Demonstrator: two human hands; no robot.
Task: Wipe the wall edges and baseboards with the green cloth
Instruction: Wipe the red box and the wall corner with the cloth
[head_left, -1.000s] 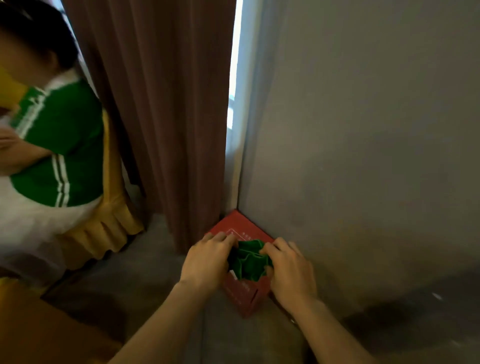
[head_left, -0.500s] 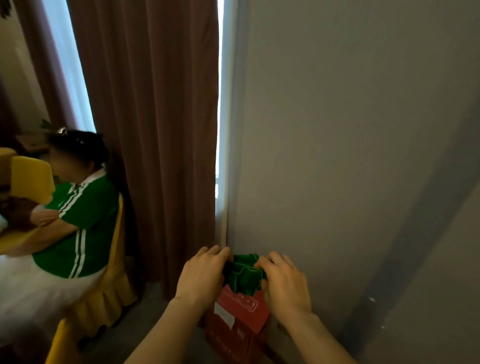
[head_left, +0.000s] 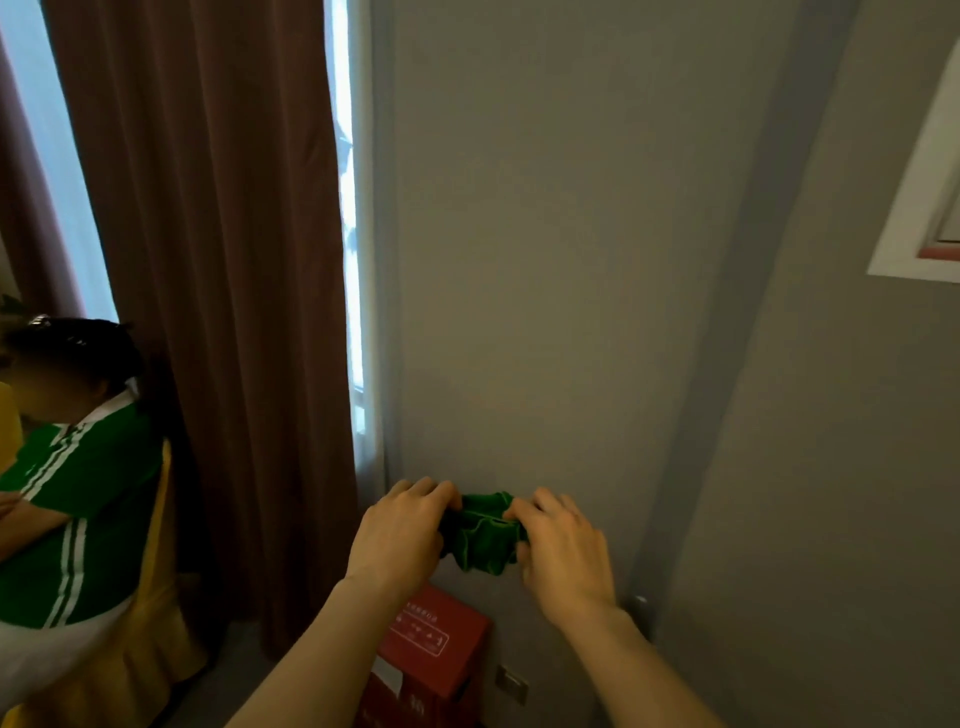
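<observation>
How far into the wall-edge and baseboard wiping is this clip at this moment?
Nothing reads as wiped. In hand: the left hand and right hand grip the bunched green cloth in front of the grey wall; contact is unclear. Left: the wall edge beside the curtain and the baseboard, hidden behind the red box.

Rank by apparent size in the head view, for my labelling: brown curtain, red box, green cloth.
1. brown curtain, largest by far.
2. red box, partly cut off by the frame edge.
3. green cloth, bunched between both hands, smallest.
</observation>
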